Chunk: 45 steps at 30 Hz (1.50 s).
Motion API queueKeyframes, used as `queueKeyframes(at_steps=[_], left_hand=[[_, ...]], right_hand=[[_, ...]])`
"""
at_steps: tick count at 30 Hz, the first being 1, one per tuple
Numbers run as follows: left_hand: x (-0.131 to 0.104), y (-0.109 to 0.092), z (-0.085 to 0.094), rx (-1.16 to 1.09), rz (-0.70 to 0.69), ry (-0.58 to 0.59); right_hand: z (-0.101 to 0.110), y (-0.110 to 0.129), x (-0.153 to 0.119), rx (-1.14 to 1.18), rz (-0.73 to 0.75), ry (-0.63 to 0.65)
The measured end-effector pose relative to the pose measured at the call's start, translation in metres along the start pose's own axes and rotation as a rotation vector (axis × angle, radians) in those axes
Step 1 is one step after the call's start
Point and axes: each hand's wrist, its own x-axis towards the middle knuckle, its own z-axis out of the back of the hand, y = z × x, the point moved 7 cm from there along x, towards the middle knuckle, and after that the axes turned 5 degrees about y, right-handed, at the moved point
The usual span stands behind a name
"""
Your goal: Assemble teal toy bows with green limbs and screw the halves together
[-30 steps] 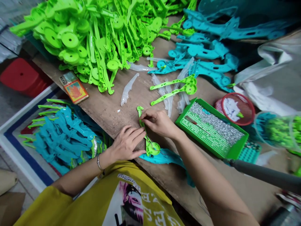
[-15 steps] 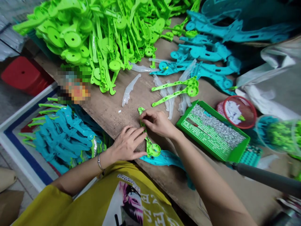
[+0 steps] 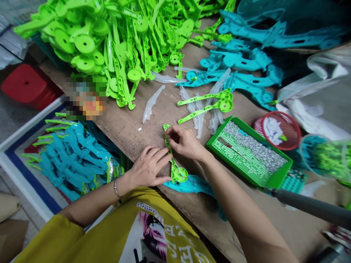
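Note:
In front of my body, a green plastic lever-shaped part [image 3: 179, 174] with a round cup end lies on a blue plastic part [image 3: 199, 183] at the table edge. A thin wire-like piece runs along its channel into the cup. My left hand [image 3: 150, 166] lies flat beside it, fingers stretched, fingertips and thumb touching its left side. Over the part's upper arm, my right hand [image 3: 186, 142] has thumb and index finger pinched together. Whatever is between those fingertips is too small to make out. Part of the green arm is hidden under the fingers.
Green parts [image 3: 134, 75] are heaped at the back, with blue parts [image 3: 246, 82] at the back right. Translucent pieces [image 3: 153, 104] lie mid-table. Right, a green tray [image 3: 255, 177] holds metal pieces and a screwdriver [image 3: 231, 148], near a red basket [image 3: 293, 133]. Blue assemblies [image 3: 74, 157] are stacked left.

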Motion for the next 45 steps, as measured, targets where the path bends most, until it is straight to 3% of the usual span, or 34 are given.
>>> queueKeyframes(at_steps=[7, 15, 27, 30, 36, 45], left_hand=[[0.006, 0.001, 0.0, 0.015, 0.007, 0.078], [0.011, 0.004, 0.001, 0.028, 0.009, 0.077], [0.01, 0.003, 0.001, 0.063, 0.004, 0.056], [0.01, 0.003, 0.001, 0.053, -0.001, 0.06], [0.01, 0.004, 0.0, 0.06, 0.003, 0.061], [0.009, 0.004, 0.001, 0.063, 0.014, 0.051]], right_hand=[[0.003, 0.0, 0.001, 0.051, -0.026, -0.003], [0.008, 0.005, -0.008, 0.005, -0.013, -0.026], [-0.008, 0.014, -0.008, -0.445, -0.14, -0.009], [-0.008, 0.014, -0.009, -0.437, -0.151, 0.005], [0.001, 0.006, -0.01, -0.31, -0.143, -0.097], [-0.008, 0.006, -0.022, -0.349, -0.095, -0.041]])
